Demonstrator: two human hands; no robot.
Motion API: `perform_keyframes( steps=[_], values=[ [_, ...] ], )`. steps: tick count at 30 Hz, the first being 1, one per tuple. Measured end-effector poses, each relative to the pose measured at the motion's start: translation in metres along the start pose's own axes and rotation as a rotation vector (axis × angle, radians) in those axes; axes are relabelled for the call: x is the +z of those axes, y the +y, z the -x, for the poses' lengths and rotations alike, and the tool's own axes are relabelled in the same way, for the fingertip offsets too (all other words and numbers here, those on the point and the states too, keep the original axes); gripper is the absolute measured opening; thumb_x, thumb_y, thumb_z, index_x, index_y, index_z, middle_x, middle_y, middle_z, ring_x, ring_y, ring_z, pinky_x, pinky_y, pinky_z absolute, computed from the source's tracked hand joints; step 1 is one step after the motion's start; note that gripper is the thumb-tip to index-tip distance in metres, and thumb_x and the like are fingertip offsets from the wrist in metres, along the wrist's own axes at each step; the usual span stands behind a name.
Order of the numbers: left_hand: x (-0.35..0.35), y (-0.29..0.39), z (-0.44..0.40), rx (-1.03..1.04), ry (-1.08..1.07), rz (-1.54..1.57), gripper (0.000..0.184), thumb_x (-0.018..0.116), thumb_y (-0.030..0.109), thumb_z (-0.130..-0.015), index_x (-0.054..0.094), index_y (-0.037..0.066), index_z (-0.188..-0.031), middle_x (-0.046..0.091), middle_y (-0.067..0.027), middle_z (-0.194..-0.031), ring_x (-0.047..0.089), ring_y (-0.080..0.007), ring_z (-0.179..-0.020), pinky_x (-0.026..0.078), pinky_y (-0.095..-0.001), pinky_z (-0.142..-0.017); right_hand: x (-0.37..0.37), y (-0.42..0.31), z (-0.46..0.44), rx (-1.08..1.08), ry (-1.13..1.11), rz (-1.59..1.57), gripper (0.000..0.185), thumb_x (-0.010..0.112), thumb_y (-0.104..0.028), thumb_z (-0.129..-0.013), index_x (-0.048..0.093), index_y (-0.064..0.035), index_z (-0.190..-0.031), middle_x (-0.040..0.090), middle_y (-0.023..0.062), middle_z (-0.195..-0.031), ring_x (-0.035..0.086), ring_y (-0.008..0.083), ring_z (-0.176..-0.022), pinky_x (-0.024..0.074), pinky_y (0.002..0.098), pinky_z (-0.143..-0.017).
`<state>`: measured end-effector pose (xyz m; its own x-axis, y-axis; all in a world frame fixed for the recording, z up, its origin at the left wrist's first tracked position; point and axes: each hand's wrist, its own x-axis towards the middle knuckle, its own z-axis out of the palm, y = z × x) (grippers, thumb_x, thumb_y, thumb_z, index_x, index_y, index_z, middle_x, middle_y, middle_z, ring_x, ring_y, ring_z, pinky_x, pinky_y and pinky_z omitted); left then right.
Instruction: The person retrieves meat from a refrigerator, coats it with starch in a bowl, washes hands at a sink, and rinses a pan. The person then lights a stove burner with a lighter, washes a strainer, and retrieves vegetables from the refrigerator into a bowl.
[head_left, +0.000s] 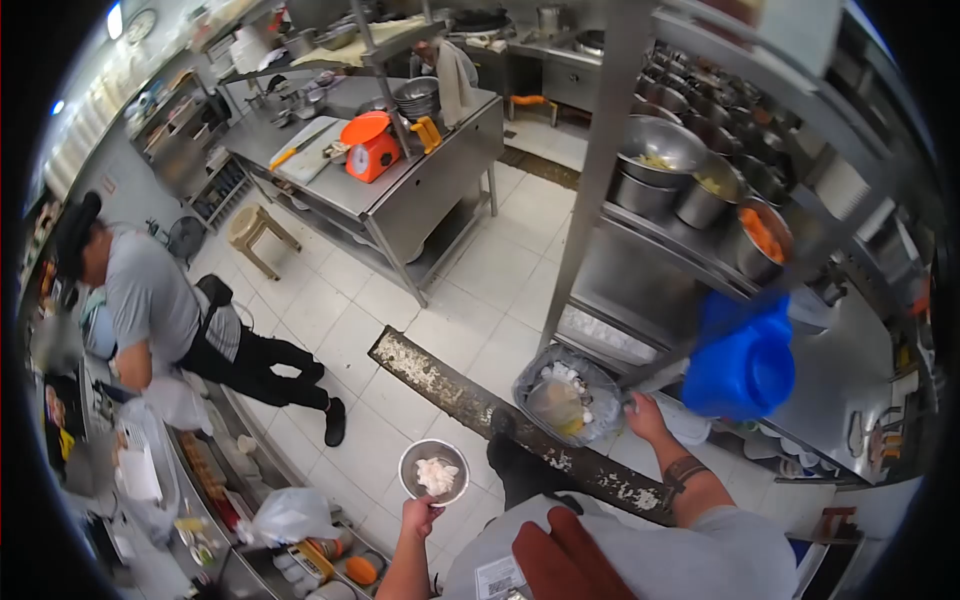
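Observation:
My left hand (422,515) grips the rim of a round metal bowl (408,470) with pale, whitish food (436,476) in it. To the right, my right hand (643,415) is beside a bin lined with clear plastic (528,385), near the bin's right edge and under the metal shelf frame. Its fingers look curled, and whatever they hold, if anything, is too small to make out. White and yellowish waste (562,400) lies inside the bin.
A drain channel (430,375) crosses the tiled floor. At the left a person (165,290) stands by a counter. A steel table (420,215) bears an orange scale (368,148). Blue containers (740,365) hang by the right shelf, below metal bowls (662,145).

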<state>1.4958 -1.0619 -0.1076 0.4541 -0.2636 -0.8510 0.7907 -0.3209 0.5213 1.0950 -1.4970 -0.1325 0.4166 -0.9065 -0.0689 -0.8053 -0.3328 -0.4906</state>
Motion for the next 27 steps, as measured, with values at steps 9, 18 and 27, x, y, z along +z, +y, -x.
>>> perform_keyframes(
  steps=[9,18,27],
  values=[
    [0.09,0.141,-0.08,0.005,-0.116,-0.41,0.038,0.062,-0.003,-0.079,0.06,-0.008,-0.116,0.069,-0.0167,-0.104,0.07,-0.0263,-0.086,0.061,-0.0382,-0.073,0.104,-0.053,-0.271,0.24,-0.178,0.068,0.051,0.049,-0.044,-0.098,0.061,-0.0023,-0.126,0.061,0.0267,-0.124,0.057,0.0441,-0.116,0.0382,0.0502,-0.107],
    [0.2,0.184,-0.17,0.022,-0.245,-0.589,0.043,0.063,0.002,-0.076,0.062,-0.005,-0.119,0.07,-0.0144,-0.101,0.068,-0.0221,-0.081,0.057,-0.0346,-0.067,0.212,-0.041,-0.352,0.581,-0.021,0.22,0.065,0.063,-0.046,-0.086,0.056,-0.0017,-0.133,0.064,0.0217,-0.126,0.059,0.038,-0.118,0.0441,0.0484,-0.104],
    [0.308,0.2,-0.205,0.118,-0.429,-0.796,0.042,0.065,0.01,-0.077,0.061,-0.009,-0.114,0.07,-0.0198,-0.092,0.07,-0.0243,-0.078,0.056,-0.0381,-0.064,0.173,0.012,-0.307,0.857,0.338,-0.585,0.049,0.062,-0.041,-0.088,0.06,-0.0045,-0.121,0.066,0.0187,-0.111,0.063,0.0351,-0.102,0.05,0.0453,-0.092]
  ],
)
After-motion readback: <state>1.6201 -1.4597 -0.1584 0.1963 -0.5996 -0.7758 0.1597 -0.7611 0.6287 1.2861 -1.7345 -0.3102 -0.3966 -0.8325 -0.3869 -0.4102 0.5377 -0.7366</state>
